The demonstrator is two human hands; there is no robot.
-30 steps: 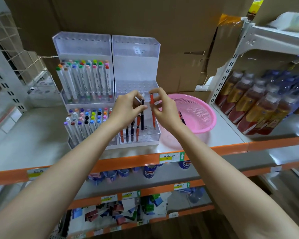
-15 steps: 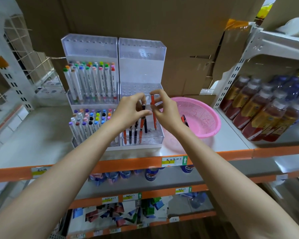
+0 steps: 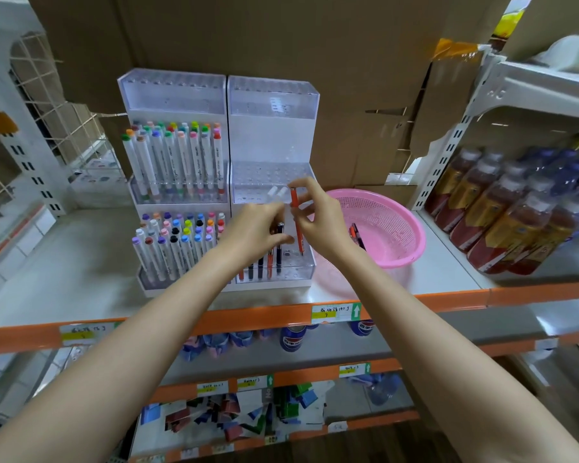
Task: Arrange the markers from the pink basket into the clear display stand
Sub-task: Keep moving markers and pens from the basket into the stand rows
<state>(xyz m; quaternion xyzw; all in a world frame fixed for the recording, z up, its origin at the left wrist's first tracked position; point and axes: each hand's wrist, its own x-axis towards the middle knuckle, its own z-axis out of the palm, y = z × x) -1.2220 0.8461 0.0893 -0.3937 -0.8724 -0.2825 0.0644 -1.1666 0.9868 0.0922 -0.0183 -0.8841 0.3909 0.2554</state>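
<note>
Head view, shelf stock.

1. Clear display stand (image 3: 271, 138): upright on the white shelf (image 3: 64, 262), stepped in tiers. Its front tier holds a row of standing markers (image 3: 260, 267), orange and black mixed.

2. Orange marker (image 3: 295, 202): nearly upright over the right part of that front tier, lower tip close to the holes. I cannot tell whether the tip sits in a hole.

3. Right hand (image 3: 318, 222): grip clamped on the orange marker's upper barrel, thumb against fingertips.

4. Left hand (image 3: 258, 228): just left of the right hand, over the same tier. Its fingers are curled at the top of a black marker (image 3: 279, 228) standing in the tier. They are blurred, so I cannot tell whether the grip is clamped on it or apart.

5. Pink basket (image 3: 395, 228): on the shelf, just right of the stand. A few markers, orange and black (image 3: 355, 233), lie against its left inner wall.

6. Second stand (image 3: 174, 95): set against the clear stand's left side, with two tiers of white-barrelled markers with coloured caps.

7. Bottles (image 3: 502, 222) of brown drink: neighbouring shelf, far right.

8. Cardboard boxes (image 3: 315, 45): behind both stands.

9. Price label (image 3: 335, 312): yellow and white, on the orange shelf edge below the stand.
</note>
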